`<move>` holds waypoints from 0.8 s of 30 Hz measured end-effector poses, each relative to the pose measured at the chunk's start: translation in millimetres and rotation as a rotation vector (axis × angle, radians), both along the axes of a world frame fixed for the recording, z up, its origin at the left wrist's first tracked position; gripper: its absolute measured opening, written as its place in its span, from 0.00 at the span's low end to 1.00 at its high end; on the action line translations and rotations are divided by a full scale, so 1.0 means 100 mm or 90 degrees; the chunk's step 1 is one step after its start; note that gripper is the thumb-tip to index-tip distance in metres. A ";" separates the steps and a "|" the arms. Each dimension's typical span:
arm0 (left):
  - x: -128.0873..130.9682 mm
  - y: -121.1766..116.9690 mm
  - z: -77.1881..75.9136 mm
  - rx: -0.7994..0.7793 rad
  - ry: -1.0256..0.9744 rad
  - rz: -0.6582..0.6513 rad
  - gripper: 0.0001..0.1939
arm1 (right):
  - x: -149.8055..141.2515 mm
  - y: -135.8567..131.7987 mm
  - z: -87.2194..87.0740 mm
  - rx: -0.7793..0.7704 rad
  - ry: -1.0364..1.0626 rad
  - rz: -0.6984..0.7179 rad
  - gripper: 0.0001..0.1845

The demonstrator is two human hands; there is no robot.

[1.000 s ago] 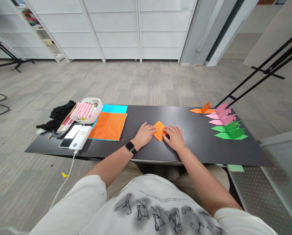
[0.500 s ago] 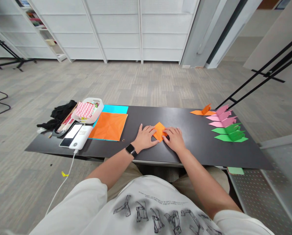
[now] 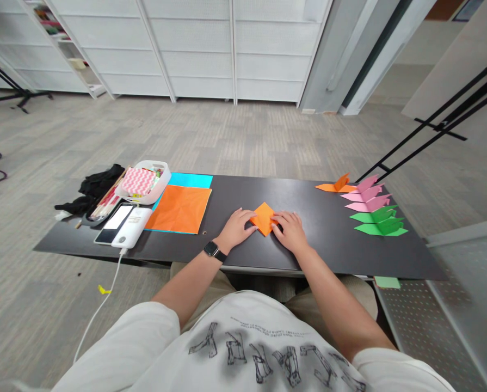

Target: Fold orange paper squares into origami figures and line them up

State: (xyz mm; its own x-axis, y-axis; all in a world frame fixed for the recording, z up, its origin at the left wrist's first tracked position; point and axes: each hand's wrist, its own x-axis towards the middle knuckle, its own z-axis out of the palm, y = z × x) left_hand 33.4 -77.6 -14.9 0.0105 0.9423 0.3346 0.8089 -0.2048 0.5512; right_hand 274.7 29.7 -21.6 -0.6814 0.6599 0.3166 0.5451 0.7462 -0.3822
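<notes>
A small folded square of orange origami paper (image 3: 264,220) lies corner-on on the dark table in front of me. My left hand (image 3: 237,228) rests at its left corner, fingertips touching the edge and thumb spread apart below. At the opposite corner, my right hand (image 3: 290,230) has curled fingers over the paper, with the thumb close beneath them at the lower right edge. The part under those right fingers is hidden. A black smartwatch (image 3: 211,249) is on my left wrist.
Larger orange sheets (image 3: 182,209) lie over blue paper (image 3: 192,180) on the left. Beyond them are a white basket (image 3: 164,182), a phone (image 3: 115,224) and a cabled white power bank (image 3: 133,227). Folded green (image 3: 380,228), pink (image 3: 368,204) and orange cranes (image 3: 335,187) line the right side.
My left hand has drawn back slightly to the left, uncovering more of the orange paper's left side. My right hand stays at the right corner. The view has shifted slightly.
</notes>
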 end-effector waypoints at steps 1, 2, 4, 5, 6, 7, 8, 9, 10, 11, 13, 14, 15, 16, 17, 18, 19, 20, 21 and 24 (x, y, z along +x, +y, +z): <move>0.00 0.00 0.00 0.001 -0.001 0.000 0.18 | 0.00 0.00 0.00 -0.001 -0.002 0.000 0.16; 0.00 0.00 0.01 0.001 -0.002 -0.001 0.18 | 0.01 0.00 -0.01 -0.001 -0.004 0.000 0.16; 0.01 0.00 0.03 -0.005 0.001 -0.002 0.16 | 0.01 0.01 -0.01 0.001 -0.006 -0.001 0.16; 0.01 0.00 0.04 -0.008 0.003 -0.002 0.16 | 0.01 0.01 -0.02 0.002 -0.005 0.000 0.16; 0.01 0.00 0.05 -0.010 0.004 -0.002 0.15 | 0.01 0.01 -0.02 0.002 -0.003 0.000 0.16; 0.01 0.00 0.06 -0.010 0.003 -0.003 0.14 | 0.01 0.01 -0.02 0.001 -0.001 0.000 0.16; 0.01 0.00 0.06 -0.009 0.002 -0.005 0.13 | 0.01 0.02 -0.02 0.000 0.001 0.001 0.16; 0.01 0.00 0.06 -0.006 0.000 -0.008 0.13 | 0.01 0.02 -0.03 -0.001 0.001 0.001 0.16; 0.01 0.00 0.07 -0.001 -0.004 -0.012 0.13 | 0.01 0.02 -0.03 -0.003 0.001 0.001 0.16; 0.01 0.00 0.06 0.003 -0.007 -0.016 0.13 | 0.01 0.02 -0.03 -0.005 0.000 0.001 0.16; 0.01 0.00 0.06 0.010 -0.013 -0.023 0.13 | 0.01 0.03 -0.03 -0.010 0.001 0.000 0.16; 0.00 0.01 0.05 0.012 -0.014 -0.025 0.13 | 0.01 0.03 -0.03 -0.013 0.001 0.001 0.16; 0.00 0.01 0.05 0.013 -0.015 -0.027 0.13 | 0.01 0.03 -0.03 -0.017 0.002 0.002 0.16; 0.00 0.01 0.05 0.014 -0.015 -0.028 0.12 | 0.01 0.03 -0.03 -0.021 0.003 0.004 0.16; 0.00 0.01 0.04 0.014 -0.015 -0.027 0.12 | 0.01 0.04 -0.03 -0.025 0.003 0.005 0.16; 0.00 0.01 0.04 0.014 -0.015 -0.024 0.11 | 0.01 0.04 -0.03 -0.028 0.004 0.006 0.16; 0.00 0.01 0.04 0.016 -0.015 -0.021 0.10 | 0.01 0.04 -0.03 -0.031 0.005 0.006 0.17; 0.00 0.01 0.03 0.018 -0.014 -0.018 0.09 | 0.01 0.05 -0.03 -0.033 0.006 0.006 0.17; 0.00 0.02 0.03 0.022 -0.011 -0.015 0.08 | 0.01 0.05 -0.03 -0.035 0.008 0.006 0.17; 0.01 0.03 0.01 0.039 -0.001 -0.009 0.06 | 0.01 0.05 -0.01 -0.041 0.012 0.011 0.18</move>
